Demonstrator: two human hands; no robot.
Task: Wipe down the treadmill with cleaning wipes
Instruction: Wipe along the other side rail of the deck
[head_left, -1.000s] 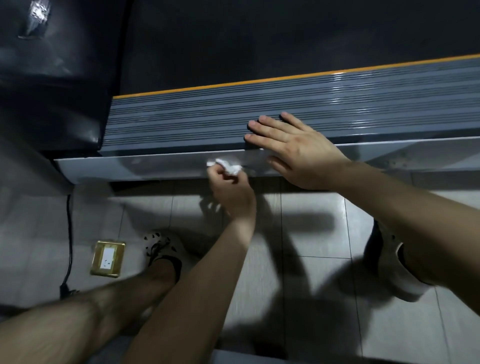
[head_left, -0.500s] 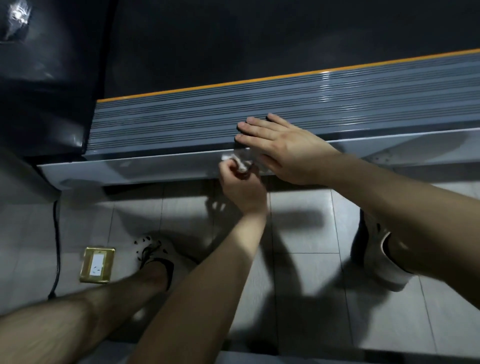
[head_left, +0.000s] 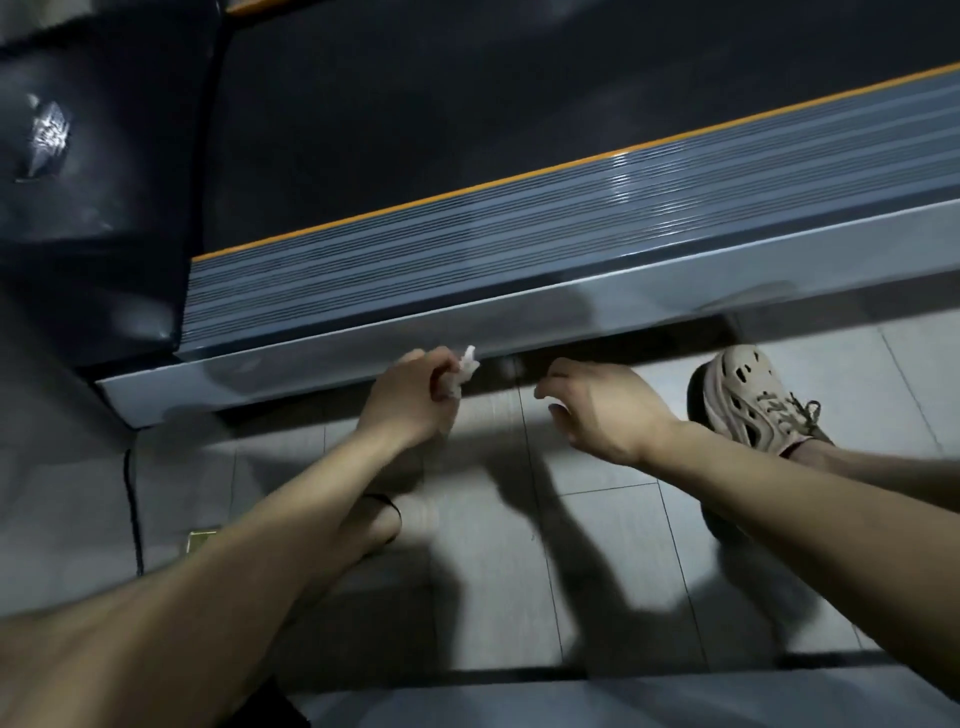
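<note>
Treadmill (head_left: 467, 270) on grey tile flr (head_left: 597, 545)

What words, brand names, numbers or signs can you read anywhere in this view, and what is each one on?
No text here can be read.
On the treadmill's motor cover, a silvery emblem: blurred, unreadable.
On the beige shoe, side markings: too blurred to read.
On the brass floor socket plate: partly hidden, nothing legible.
</note>
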